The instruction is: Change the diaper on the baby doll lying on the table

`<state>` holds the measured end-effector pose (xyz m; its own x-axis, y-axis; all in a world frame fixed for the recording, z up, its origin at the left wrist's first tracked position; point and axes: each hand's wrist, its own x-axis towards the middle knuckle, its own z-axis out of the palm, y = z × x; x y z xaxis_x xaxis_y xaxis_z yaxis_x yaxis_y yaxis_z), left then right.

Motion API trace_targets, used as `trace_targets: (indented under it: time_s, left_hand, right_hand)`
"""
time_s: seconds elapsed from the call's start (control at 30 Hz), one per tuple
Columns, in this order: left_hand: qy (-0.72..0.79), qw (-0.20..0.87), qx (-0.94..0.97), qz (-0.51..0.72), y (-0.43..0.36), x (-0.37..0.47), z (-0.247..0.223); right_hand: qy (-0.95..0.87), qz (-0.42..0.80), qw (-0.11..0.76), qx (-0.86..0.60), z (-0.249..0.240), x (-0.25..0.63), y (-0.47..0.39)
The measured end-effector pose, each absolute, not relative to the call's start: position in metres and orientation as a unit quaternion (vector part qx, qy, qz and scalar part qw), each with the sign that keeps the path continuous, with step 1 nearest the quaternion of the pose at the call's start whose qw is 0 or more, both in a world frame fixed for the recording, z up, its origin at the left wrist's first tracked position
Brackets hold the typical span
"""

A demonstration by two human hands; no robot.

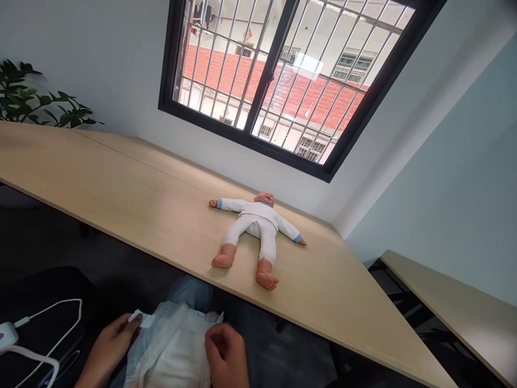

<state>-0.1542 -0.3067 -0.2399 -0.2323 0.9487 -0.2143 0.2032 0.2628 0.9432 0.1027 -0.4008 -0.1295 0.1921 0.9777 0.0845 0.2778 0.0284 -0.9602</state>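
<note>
An opened white diaper (177, 339) lies over the person's lap, below the table's front edge. My left hand (115, 342) pinches a white tab at its upper left corner. My right hand (226, 353) is curled at the diaper's right edge, fingers closed; its fingertips meet the white material there. On the table (133, 194), a baby doll (258, 221) lies on its back with arms and legs spread, dressed in a white top with blue cuffs and white trousers, its feet bare and toward the front edge.
White cables (60, 337) and a white plug or adapter (7, 334) are at the lower left. A barred window (250, 141) is behind the table. A plant (36, 102) stands at the left, and a second table (452, 302) at the right.
</note>
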Motion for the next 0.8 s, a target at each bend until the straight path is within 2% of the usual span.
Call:
trace_targets:
  time_s: [0.13,0.23,0.3,0.43,0.63,0.8]
  left_hand:
    - [0.688,0.418,0.422,0.417,-0.31,-0.162,-0.226]
    - [0.695,0.412,0.412,0.421,-0.314,-0.167,-0.214]
    - [0.702,0.411,0.404,0.418,-0.316,-0.17,-0.207]
    - [0.719,0.423,0.377,0.401,-0.319,-0.17,-0.197]
    - [0.717,0.421,0.388,0.398,-0.322,-0.175,-0.207]
    - [0.744,0.382,0.409,0.366,-0.323,-0.179,-0.223]
  right_hand:
    - [-0.608,0.262,0.373,-0.651,-0.12,0.106,-0.382]
    - [-0.635,0.248,0.282,-0.675,-0.121,0.104,-0.377]
    - [-0.63,0.251,0.264,-0.686,-0.126,0.101,-0.373]
    - [-0.581,0.28,0.31,-0.699,-0.151,0.097,-0.36]
    - [-0.441,0.368,0.517,-0.635,-0.206,0.11,-0.345]
    - [-0.285,0.428,0.591,-0.622,-0.219,0.122,-0.353]
